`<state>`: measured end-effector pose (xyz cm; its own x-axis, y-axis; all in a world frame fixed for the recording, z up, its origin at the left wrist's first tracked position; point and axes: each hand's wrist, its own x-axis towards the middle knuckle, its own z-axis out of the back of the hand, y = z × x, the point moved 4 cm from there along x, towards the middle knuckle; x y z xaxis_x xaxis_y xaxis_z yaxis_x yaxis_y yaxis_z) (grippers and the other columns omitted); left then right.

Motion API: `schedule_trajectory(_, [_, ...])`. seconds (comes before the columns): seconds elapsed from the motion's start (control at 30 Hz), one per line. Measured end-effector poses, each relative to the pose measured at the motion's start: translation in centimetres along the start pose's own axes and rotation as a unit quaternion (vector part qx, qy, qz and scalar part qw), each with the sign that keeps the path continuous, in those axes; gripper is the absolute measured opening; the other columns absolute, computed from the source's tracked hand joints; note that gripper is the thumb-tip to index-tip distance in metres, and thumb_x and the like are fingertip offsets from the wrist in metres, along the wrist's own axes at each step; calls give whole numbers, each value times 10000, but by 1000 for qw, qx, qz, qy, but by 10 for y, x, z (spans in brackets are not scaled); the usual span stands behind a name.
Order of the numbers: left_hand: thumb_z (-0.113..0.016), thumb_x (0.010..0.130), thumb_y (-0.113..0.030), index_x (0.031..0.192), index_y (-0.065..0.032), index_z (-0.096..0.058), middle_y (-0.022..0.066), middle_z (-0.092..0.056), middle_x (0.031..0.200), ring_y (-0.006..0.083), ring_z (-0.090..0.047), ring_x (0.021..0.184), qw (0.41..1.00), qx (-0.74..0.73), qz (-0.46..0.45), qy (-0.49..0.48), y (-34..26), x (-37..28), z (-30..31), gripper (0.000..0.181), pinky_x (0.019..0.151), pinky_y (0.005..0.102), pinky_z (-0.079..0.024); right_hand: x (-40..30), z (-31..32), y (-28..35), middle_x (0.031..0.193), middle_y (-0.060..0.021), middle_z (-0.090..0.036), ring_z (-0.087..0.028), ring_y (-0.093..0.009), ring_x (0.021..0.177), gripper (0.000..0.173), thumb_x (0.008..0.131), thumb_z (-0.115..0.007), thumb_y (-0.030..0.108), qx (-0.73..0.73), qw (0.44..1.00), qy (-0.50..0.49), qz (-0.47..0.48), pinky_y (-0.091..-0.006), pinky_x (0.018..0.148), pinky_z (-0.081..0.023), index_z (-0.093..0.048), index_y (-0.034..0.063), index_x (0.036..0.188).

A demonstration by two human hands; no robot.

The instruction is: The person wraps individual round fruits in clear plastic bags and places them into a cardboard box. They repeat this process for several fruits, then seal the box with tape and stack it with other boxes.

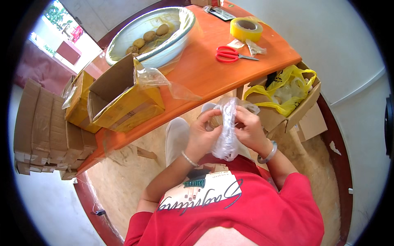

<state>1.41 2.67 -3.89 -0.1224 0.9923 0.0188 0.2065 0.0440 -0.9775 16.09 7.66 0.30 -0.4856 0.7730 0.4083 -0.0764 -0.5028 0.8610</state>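
Note:
Between my two hands, over my lap, is a bunched clear plastic bag (228, 129). My left hand (205, 126) grips its left side, thumb against the plastic. From the other side my right hand (250, 126) pinches the same bag with bent fingers. A round brownish thing (215, 121) shows partly behind my left fingers; the plastic and fingers hide most of it. On the orange table (203, 70) ahead stands a large basin (160, 57) lined with thin plastic, with several potatoes (149, 36) inside.
Red-handled scissors (229, 55), a roll of yellow tape (246, 29) and a phone (221, 14) lie on the table. An open cardboard box (129, 107) stands at its left, beside stacked cardboard boxes (46, 123). Below right, a carton (303, 106) holds a yellow plastic bag (267, 104).

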Motion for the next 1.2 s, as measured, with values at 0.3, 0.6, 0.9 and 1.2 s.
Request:
schedule_trajectory(0.3, [-738, 725, 1, 1111, -3, -585, 147, -562, 1165, 192, -584, 1055, 954, 252, -134, 95, -39, -12, -18, 415, 853, 311, -482, 24, 11, 65, 1265, -214, -548, -541, -283, 1177, 617, 717, -761, 96, -148, 956, 129, 216, -392, 960, -453, -501, -34, 1261])
schedule_trajectory(0.6, [-687, 691, 112, 1299, -15, -459, 133, -588, 1218, 244, -576, 1139, 946, 263, -190, -1, -48, -17, -3, 661, 962, 327, -461, 2, -22, -8, 1119, -44, -585, -529, -114, 1026, 520, 831, -712, 104, 256, 926, 215, -174, -278, 910, -440, -495, -7, 1290])
schedule_trajectory(0.9, [-672, 762, 15, 1349, -9, -366, 132, -581, 1185, 253, -583, 1100, 996, 12, -92, 14, -49, -11, 6, 662, 948, 362, -469, -1, -18, -2, 656, -90, -583, -538, -127, 590, 173, 921, -588, 151, 90, 989, 65, -100, -292, 544, -456, -638, -14, 904])
schedule_trajectory(1.2, [-632, 792, -7, 1199, -46, -490, 87, -591, 1045, 193, -605, 1005, 947, -294, 111, -66, -34, -7, -7, 432, 916, 353, -495, 2, -48, 35, 636, -116, -558, -602, -283, 532, 148, 815, -623, 71, -261, 938, 69, 218, -375, 455, -473, -541, 13, 923])
